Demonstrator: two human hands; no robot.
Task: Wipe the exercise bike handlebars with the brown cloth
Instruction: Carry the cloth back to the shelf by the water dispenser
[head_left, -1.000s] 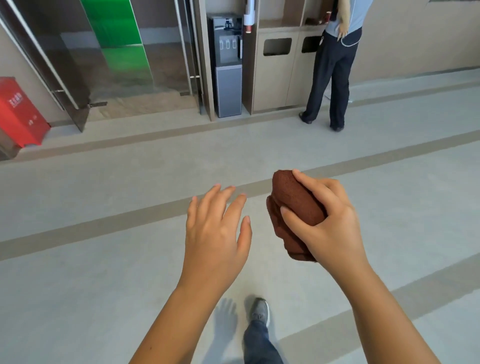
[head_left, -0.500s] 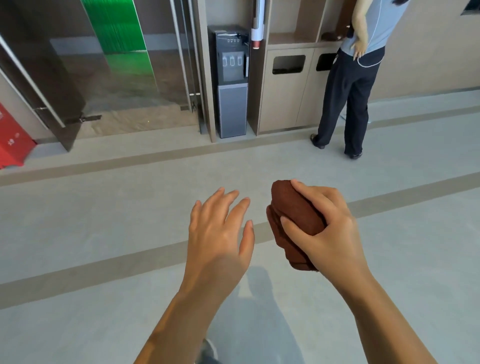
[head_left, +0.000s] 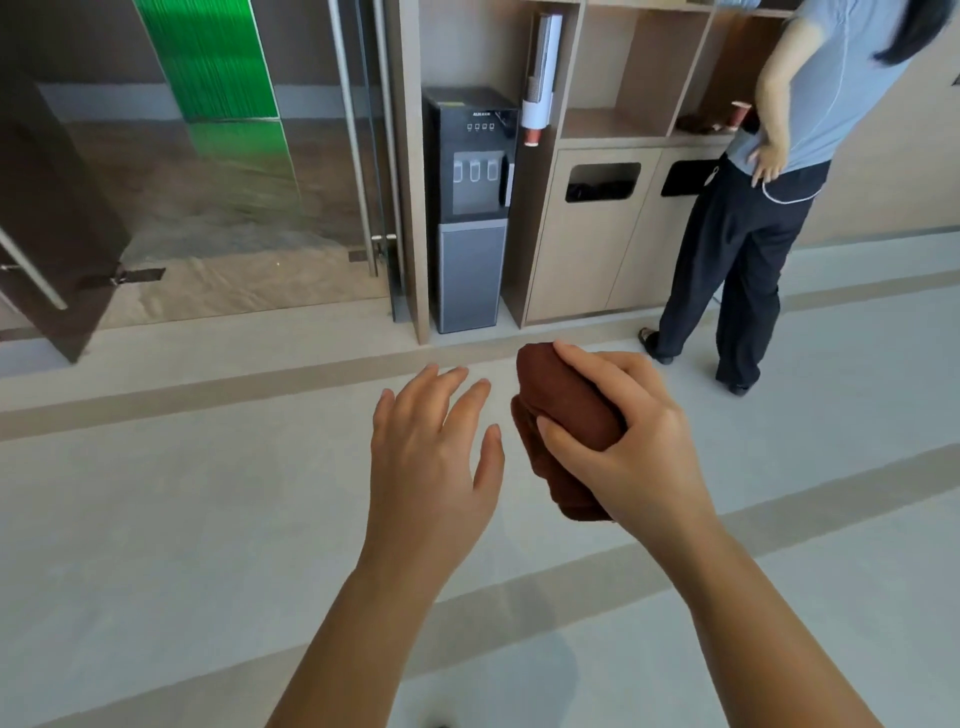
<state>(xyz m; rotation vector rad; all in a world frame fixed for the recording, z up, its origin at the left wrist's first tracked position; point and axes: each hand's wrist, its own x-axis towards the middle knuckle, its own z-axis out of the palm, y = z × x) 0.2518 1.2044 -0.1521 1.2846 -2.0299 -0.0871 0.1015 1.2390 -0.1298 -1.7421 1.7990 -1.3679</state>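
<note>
Right hand, centre-right of frame, is wrapped round the brown cloth: cloth is bunched into a thick roll, thumb across its near side, fingers curled over the top, roll tilted w/ its upper end toward frame centre and lower end sticking out below the palm. Left hand sits just beside it, centre frame, palm down, fingers spread and loose, holding nothing, not touching the cloth; small gap btwn left thumb and the roll. Both forearms come up from the bottom edge, bare. Under them: pale grey floor w/ darker tan stripes running diagonally across. Exercise bike handlebars aren't in frame. Upper centre: dark water dispenser standing in a niche, w/ a cup dispenser tube fixed to the panel just right of it. Right of that, a tan cabinet w/ two dark bin slots in its front and open shelves above; a red paper cup stands on the shelf. Upper right: another person stands facing the cabinet, back to camera, blue-grey top, dark trousers, one hand resting behind at the waist. Upper left: glass door w/ metal frame and a green panel seen thru it; dark door leaf at far left edge, swung open.
</note>
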